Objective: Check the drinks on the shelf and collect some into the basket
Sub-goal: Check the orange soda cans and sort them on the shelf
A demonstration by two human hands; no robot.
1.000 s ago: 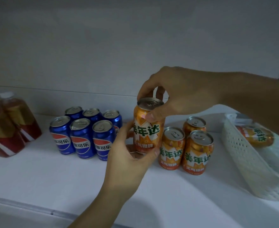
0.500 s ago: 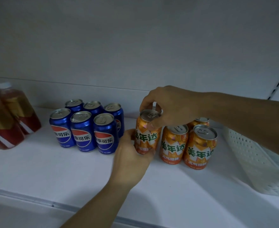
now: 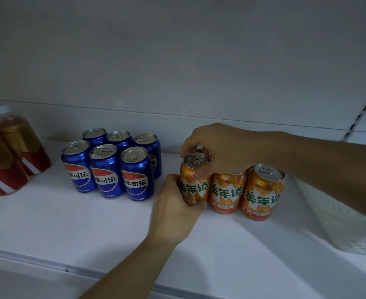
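Standing upright on the white shelf (image 3: 48, 223), the leftmost orange can (image 3: 196, 182) is being held from two sides at once in the head view, the only view here. The left hand (image 3: 175, 214) is being wrapped round the lower part of the can, fingers curled behind it and the thumb being pressed across the front near the bottom. The right hand (image 3: 218, 152) is being draped over the top, fingers bent down around the rim at the back and the thumb being pushed against the can's upper front, so the silver lid is being partly covered. Whether the base is being rested fully on the shelf can't really be told, since the left hand is blocking it.

Right beside it, touching, a middle orange can (image 3: 226, 194) is being shadowed by the right wrist, and a third orange can (image 3: 263, 190) is being left at the right end of the row. Anything behind them is being hidden by the hand.

To the left, with a gap between, six blue cola cans (image 3: 111, 165) are being kept in a tight two-row cluster. Further left, at the frame edge, red-and-gold bottles (image 3: 9, 156) are being shown a bit blurred. On the right, the white perforated basket (image 3: 333, 223) is being partly cut off by the right forearm, and its inside is not being shown.
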